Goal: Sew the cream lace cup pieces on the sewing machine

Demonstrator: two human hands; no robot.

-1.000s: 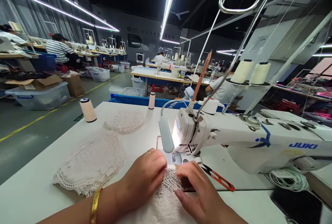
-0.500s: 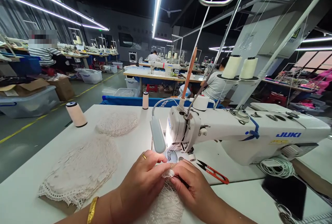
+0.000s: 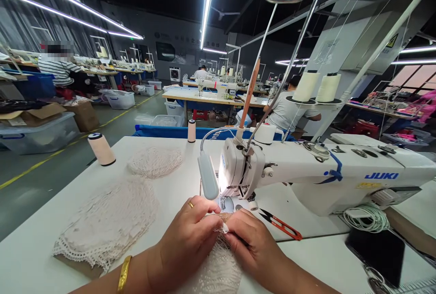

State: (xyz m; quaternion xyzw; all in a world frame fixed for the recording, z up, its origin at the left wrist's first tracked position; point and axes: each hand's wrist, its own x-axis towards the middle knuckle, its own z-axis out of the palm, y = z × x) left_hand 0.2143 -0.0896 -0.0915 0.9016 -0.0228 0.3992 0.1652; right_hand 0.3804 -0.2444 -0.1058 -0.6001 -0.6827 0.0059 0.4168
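Cream lace fabric point(image 3: 221, 262) hangs from between my two hands toward me, its scalloped edge bunched at my fingertips. My left hand point(image 3: 190, 235), with a ring and a gold bangle, is closed, pinching that edge between thumb and fingers. Opposite it, my right hand point(image 3: 252, 239) pinches the same lace; a dark thing partly shows under its fingers, too hidden to name. Both hands sit just in front of the needle area of a white sewing machine point(image 3: 241, 167), lit by a small lamp point(image 3: 207, 176). Red-handled thread snips point(image 3: 281, 224) lie right of my right hand.
Left on the white table are a large lace pile point(image 3: 105, 221), a smaller lace pile point(image 3: 156, 161) and two thread cones, one nearer point(image 3: 101, 149). A black phone-like slab point(image 3: 374, 253) and coiled cable point(image 3: 366, 218) lie right. Co-workers sit at machines beyond.
The lace edge between my fingertips has shifted and folded slightly, showing more fabric near the needle area. My hands stay nearly in place, both still pinching; the view has moved slightly.
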